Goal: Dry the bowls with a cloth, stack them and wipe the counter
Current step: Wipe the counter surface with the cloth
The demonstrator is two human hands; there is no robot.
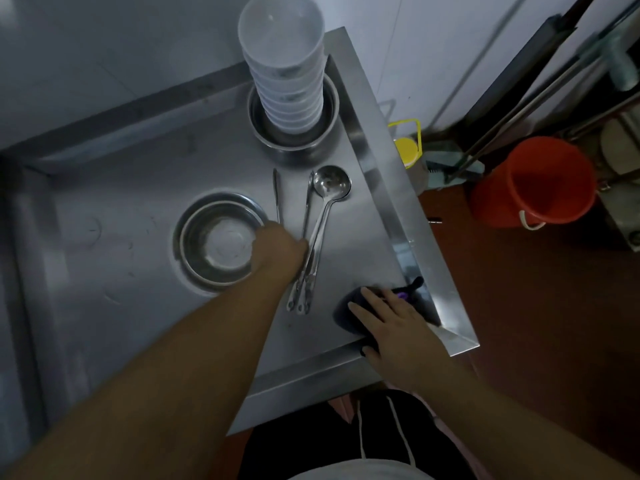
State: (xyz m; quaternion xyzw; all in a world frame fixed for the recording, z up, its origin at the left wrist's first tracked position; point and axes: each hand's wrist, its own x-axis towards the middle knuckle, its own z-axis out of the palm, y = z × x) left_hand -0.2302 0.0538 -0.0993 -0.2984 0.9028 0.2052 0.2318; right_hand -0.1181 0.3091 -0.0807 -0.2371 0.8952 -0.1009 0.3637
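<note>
The right hand (391, 323) lies flat and spread, palm down, pressing a dark cloth with a purple patch (349, 306) onto the brushed stainless-steel counter (145, 188); it pins the cloth rather than pinching it. The left hand (277, 251) is curled at the near rim of a shallow round steel bowl (214, 240), but whether the fingers actually clasp the rim cannot be told, since they are blurred and turned away.

From the head view, the risks sit close to both hands. Just right of the left hand, touching or nearly so, lie a long-handled steel ladle (329, 192) and two slim steel utensils (277, 195); I judge a sideways sweep would scatter them. Far beyond both hands, a tall stack of white plastic bowls (284, 64) stands inside a steel basin (294, 140) and looks top-heavy; a knock could topple it.

The cloth hand works in the counter's near right corner, hemmed by a raised steel lip (388, 209) to its right and the front edge under its wrist, so strokes there must stay short. Beyond that lip is a drop to the floor, where an orange plastic bucket (533, 181) stands. Open room lies to the left of the steel bowl.
</note>
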